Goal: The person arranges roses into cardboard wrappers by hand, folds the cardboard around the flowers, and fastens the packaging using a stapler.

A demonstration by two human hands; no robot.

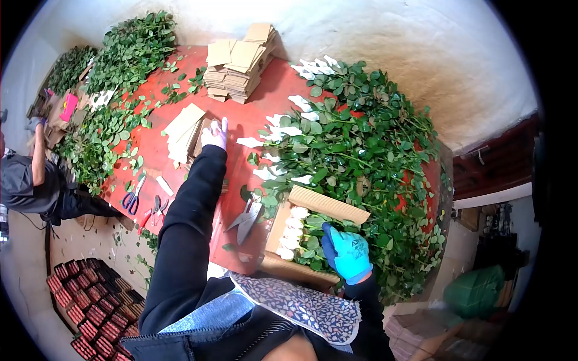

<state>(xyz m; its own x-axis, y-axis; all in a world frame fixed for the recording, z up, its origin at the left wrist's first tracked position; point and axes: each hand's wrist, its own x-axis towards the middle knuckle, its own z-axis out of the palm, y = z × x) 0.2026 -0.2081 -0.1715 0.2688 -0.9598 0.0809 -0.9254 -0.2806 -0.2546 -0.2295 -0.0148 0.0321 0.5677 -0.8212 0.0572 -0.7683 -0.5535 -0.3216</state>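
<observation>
Handling cardboard pieces [182, 129] and pale roses [291, 233] at a red table [245, 117]

At the far left, another person [27, 183] in dark clothing stands beside the table, one arm stretched toward a cluttered end of it. Leafy stems [135, 51] are heaped nearby, and loose leaves are scattered over the red surface. Lower down, rows of reddish and dark items [99, 301] lie on the floor, too small to make out. Toward the near edge lie blue-handled scissors [132, 195] and, just beside them, red-handled pruners [155, 212].

Next come the cardboard pieces, a small leaning pile, with the pale-gloved left hand [215, 133] against its right side — whether its fingers are clamped on a piece, I cannot tell. A taller cardboard stack [238, 69] stands farther back. Large metal shears [245, 221] lie between the left sleeve and the pale roses.

The roses sit in a row inside an opened corrugated wrapper [328, 204], between its two long flaps. Over their stems is the right hand [349, 254] in a blue glove, fingers bent — its grip is hidden. Behind and beyond spread long leafy bunches [373, 150], several with white wrappings [250, 142] at their left ends. At the far right is a green bundle [474, 292].
</observation>
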